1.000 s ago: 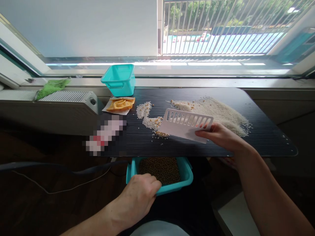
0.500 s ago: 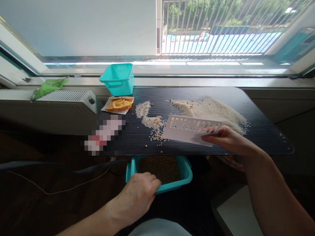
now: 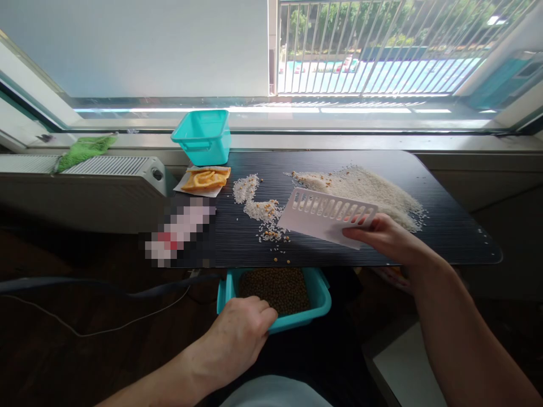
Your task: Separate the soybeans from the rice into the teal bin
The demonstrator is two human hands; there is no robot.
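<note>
My left hand [image 3: 248,325] is closed round the near rim of a teal plastic bin [image 3: 320,308], held below the table's front edge. Small round brown pieces like chickpeas [image 3: 275,288] fill its bottom. In my right hand [image 3: 392,237] is a flat white slotted plastic panel [image 3: 316,220], thumb on the near face and fingers behind. The panel's left end is beside scattered white grains with tan chickpeas [image 3: 271,233]. Behind it spreads a large heap of white rice-like grains [image 3: 360,189], with a few chickpeas among them. Two loose chickpeas lie near the front edge.
A smaller pile of white grains [image 3: 246,189] lies left of the heap on the dark table [image 3: 449,226]. A second teal bin [image 3: 207,138] stands at the back left, behind an orange cloth-like item [image 3: 206,180]. A green cloth [image 3: 87,151] drapes over the radiator [image 3: 85,169].
The panel in my right hand has shifted slightly up and left. The loose chickpeas near the front edge lie in different spots. My left hand stays on the bin.
</note>
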